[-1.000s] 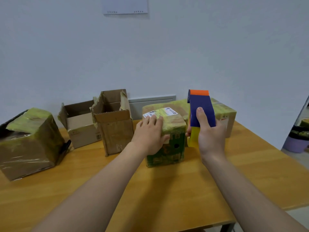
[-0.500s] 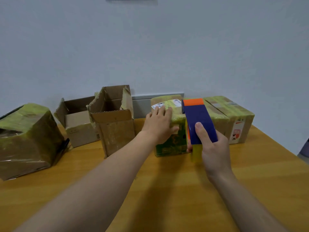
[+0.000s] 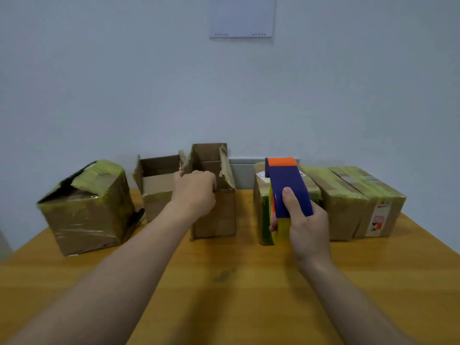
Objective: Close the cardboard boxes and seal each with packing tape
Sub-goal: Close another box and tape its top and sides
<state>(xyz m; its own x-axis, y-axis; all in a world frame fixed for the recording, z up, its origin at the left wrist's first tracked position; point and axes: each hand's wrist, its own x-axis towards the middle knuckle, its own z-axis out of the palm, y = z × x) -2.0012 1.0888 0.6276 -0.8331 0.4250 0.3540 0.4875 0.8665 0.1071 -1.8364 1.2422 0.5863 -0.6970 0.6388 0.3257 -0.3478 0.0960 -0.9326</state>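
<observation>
Cardboard, brown and worn: tall open box (image 3: 214, 215) sits centre frame on the table (image 3: 236, 282), flaps up, right flap torn. Left hand (image 3: 195, 192) has its fingers curled over the box's near top edge, gripping the rim. Right hand (image 3: 308, 230) is wrapped round the tape dispenser (image 3: 288, 192), which has a blue body, orange tip and yellowish roll. It is held upright right of centre, in front of a green-sided taped box (image 3: 261, 207) and apart from the open one. Second open box (image 3: 156, 195) is just left of and behind the tall one, also unsealed. Long taped box (image 3: 341, 205) and labelled taped box (image 3: 378, 207) are at right; crushed taped box (image 3: 87, 212) at left has a split top. Likely step: closing the tall box. To do it well, fold the short flaps in first, then the long ones, and pin the seam flat with the left palm. Start the tape on a side wall, run it along the seam, press and tear. The torn flap may leave a gap, and a light box may slide.
</observation>
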